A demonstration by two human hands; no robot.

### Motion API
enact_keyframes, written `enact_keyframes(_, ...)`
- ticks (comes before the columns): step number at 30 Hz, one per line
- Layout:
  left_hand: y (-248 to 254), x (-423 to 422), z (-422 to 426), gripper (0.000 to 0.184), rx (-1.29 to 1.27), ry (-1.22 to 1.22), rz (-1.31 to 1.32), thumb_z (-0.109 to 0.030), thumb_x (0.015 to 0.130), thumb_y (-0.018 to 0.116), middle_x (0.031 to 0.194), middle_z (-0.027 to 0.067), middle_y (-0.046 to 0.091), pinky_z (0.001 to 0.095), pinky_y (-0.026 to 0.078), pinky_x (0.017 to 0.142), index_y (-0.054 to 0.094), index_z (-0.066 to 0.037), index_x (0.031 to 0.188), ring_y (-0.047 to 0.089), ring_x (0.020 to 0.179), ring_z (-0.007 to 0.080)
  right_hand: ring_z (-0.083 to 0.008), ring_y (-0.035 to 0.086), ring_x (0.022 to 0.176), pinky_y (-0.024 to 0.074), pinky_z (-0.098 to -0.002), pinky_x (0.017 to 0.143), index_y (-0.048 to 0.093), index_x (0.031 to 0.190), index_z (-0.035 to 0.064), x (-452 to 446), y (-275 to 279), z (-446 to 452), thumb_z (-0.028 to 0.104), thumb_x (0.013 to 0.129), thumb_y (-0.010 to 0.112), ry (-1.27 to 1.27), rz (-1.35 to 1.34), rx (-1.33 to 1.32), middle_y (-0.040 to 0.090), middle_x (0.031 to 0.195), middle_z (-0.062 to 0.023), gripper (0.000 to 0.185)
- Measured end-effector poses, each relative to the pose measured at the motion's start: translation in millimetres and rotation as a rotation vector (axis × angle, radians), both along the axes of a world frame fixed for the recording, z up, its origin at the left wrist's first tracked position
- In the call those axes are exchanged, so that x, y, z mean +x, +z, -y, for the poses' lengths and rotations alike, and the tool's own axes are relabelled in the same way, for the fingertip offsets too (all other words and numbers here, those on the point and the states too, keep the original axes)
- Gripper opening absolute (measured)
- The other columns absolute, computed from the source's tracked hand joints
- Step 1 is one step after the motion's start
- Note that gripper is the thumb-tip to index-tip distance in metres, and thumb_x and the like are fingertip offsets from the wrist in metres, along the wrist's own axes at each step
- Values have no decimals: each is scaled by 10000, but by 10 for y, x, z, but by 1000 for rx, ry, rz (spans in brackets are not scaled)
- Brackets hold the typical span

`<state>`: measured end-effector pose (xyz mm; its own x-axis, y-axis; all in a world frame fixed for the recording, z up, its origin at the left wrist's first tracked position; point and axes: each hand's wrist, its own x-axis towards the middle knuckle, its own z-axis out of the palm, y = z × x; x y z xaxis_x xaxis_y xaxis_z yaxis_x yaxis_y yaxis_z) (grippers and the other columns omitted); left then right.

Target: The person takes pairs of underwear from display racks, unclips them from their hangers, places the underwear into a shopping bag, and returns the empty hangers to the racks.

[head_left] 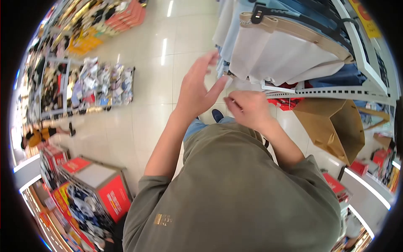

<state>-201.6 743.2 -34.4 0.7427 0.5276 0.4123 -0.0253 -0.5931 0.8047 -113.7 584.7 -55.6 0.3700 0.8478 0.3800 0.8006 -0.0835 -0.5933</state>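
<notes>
My left hand (pixel 197 86) is raised in front of my body, its thumb and fingers spread, with nothing seen in it. Its fingertips are blurred and lie close to the hanging clothes; I cannot tell whether they touch. Just right of it is my right hand (pixel 249 109), fingers curled in, so whatever may be inside is hidden. The hands are apart. Ahead on the right, pale trousers (pixel 268 54) with a beige waistband hang from a black clip hanger (pixel 258 14). Blue jeans (pixel 336 77) hang behind them.
A perforated white rack bar (pixel 331 91) runs below the trousers. An open brown paper bag (pixel 331 130) is at the right. On the left are a wire bin (pixel 103 86) of small packages and a red-signed display (pixel 96 180). A person (pixel 40 136) is at far left.
</notes>
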Motion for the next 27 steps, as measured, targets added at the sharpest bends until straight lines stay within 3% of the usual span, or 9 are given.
enact_keyframes(3,-11,520,-136,377,56,-167,170,-74,907,681,1121,108,704,363,546,834,611,-28,1275,685,979,238,-263,642,584,502,-377,535,640,882,30,122,-25,138,131,848,725,-248,-8,-4,644,670,-92,136)
enact_keyframes(6,-283,742,-270,302,-15,-559,-232,-113,882,686,1154,154,649,424,538,828,619,-15,1160,634,1013,360,-206,646,607,525,-337,596,665,942,33,52,65,165,161,844,763,-571,-208,96,641,667,-66,189)
enact_keyframes(10,-438,637,-214,210,211,-788,-41,-109,889,675,1122,154,645,447,537,825,642,-36,1083,626,1020,364,-174,647,714,532,-324,695,678,1000,30,-130,212,-223,163,835,775,-888,-237,406,669,749,-60,233)
enact_keyframes(13,-378,536,-428,202,210,-1092,145,-102,890,696,1039,130,676,410,553,803,660,-65,1085,650,984,323,-146,625,783,503,-299,746,674,1046,4,-194,156,-330,106,834,738,-1191,-378,313,694,857,-81,243)
enact_keyframes(18,-349,808,-1144,288,-20,-598,20,-191,880,739,1063,110,677,350,539,807,634,-19,1086,658,934,243,-99,571,760,463,-254,722,675,1073,7,-497,160,-99,61,913,662,-1383,-206,389,678,830,-39,169)
enact_keyframes(21,-334,1128,-1024,268,20,-690,208,-237,904,723,896,159,681,355,522,685,647,19,925,650,751,274,-106,561,753,464,-273,712,679,1078,12,-746,322,24,108,942,664,-1458,-227,304,674,823,-34,167)
enact_keyframes(24,-384,1183,-857,351,224,-724,-65,-272,918,707,700,188,626,400,465,575,620,33,768,575,579,318,-109,558,746,470,-296,699,687,1076,16,-882,269,149,129,947,663,-1423,-243,260,671,814,-35,173)
enact_keyframes(25,-351,1109,-734,411,160,-765,126,-288,942,681,620,211,577,453,417,538,602,31,695,544,531,370,-129,570,741,478,-313,705,687,1073,12,-900,234,218,170,959,652,-1381,-275,264,670,804,-67,198)
enact_keyframes(27,-280,896,-549,389,248,-824,149,-283,953,666,633,210,591,464,419,543,613,24,721,570,552,378,-160,581,740,482,-322,718,686,1070,14,-970,232,315,190,962,643,-1415,-295,175,669,803,-98,211)
